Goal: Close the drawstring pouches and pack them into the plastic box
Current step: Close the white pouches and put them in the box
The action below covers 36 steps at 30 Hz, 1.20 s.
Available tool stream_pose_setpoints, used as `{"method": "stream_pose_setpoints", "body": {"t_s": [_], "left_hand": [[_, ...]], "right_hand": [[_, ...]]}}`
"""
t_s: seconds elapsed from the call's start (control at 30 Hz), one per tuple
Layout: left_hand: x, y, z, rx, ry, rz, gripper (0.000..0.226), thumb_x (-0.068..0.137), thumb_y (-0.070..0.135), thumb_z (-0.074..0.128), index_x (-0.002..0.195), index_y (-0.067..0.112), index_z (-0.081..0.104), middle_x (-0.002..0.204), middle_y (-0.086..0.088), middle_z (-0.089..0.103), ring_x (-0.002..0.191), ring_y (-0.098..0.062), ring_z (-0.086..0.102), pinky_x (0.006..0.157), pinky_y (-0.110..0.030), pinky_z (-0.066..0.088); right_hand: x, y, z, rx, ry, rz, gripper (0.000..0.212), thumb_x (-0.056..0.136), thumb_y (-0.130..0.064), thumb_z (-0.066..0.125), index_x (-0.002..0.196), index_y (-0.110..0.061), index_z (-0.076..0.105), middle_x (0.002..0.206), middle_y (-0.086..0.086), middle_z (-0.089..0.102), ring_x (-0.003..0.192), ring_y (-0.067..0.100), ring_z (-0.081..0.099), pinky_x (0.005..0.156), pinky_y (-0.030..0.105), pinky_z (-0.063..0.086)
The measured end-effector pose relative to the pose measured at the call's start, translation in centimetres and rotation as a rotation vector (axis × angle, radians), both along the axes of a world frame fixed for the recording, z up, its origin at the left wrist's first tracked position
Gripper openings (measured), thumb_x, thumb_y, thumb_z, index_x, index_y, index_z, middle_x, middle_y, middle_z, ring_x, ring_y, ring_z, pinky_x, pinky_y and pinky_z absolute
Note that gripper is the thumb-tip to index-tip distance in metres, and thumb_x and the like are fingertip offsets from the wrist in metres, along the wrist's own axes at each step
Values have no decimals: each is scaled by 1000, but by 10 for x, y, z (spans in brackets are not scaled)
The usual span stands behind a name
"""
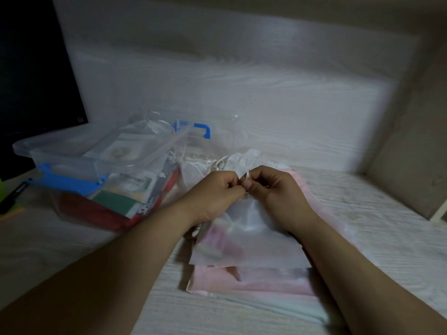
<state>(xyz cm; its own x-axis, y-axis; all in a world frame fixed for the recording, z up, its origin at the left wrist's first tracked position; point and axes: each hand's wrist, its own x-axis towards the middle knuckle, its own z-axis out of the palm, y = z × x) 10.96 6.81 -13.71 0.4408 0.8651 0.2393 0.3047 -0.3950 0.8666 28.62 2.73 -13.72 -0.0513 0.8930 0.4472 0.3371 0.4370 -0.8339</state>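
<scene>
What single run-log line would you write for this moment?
step: closing pouch | left hand: pinching string | right hand: pinching string | box: left, holding things

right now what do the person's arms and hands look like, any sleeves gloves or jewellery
Both are bare. The left hand and right hand wear no gloves, and no rings show, though the picture is dim and a little blurred. The left forearm and right forearm are uncovered as far as the frame's lower edge: no sleeve, watch or bracelet is in view.
</scene>
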Motion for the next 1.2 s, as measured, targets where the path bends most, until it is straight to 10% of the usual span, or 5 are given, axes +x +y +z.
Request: {"method": "stream_pose_setpoints", "body": {"t_s": [0.27,0.5,0.7,1.2], "left_hand": [[3,-1,-3,145,43,14,27,95,16,67,71,25,60,56,13,47,54,-4,40,54,-24,35],[-11,3,5,-36,-53,-157,14,98,15,70,94,2,69,83,-5,69,84,-5,63,82,-20,49],[-15,1,4,-160,-191,-266,15,102,20,65,91,9,62,86,-13,57,82,-24,48,72,-33,41],[-14,11,-2,66,-97,16,22,105,25,57,84,20,57,73,8,51,69,-7,43,69,-30,36]], "right_hand": [[0,3,-5,43,-68,6,8,95,-13,69,88,-15,71,88,9,74,90,37,68,85,55,54],[2,1,-1,-36,124,72,6,98,-6,67,95,-3,71,97,20,73,90,24,67,88,41,54],[3,0,3,-118,219,121,10,99,-4,61,93,-5,69,86,3,69,79,10,64,73,18,51],[11,10,0,-118,192,-58,21,101,-9,60,81,-15,62,77,1,58,72,14,48,67,28,38]]}}
